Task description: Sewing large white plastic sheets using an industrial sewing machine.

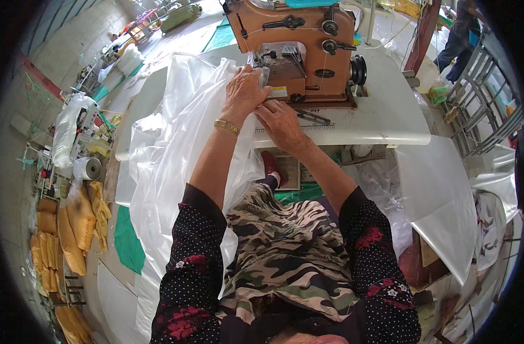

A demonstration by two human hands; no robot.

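Both bent-fingered, any pinch impossible to make out, the right hand point(282, 123) and left hand point(244, 93) lay close together by white sheeting point(178, 137) draped over the table's point(382, 125) left side, seemingly best guided flat, fingertips clear of the brown sewing machine point(308, 37).

No wording can be made out. On the brown sewing machine point(302, 37), a small yellow-and-white label point(278, 92) is borne at twelve o'clock, and a dark oval badge point(325, 73) at one; tick marks point(299, 127) are shown on the white tabletop point(388, 124), also toward one.
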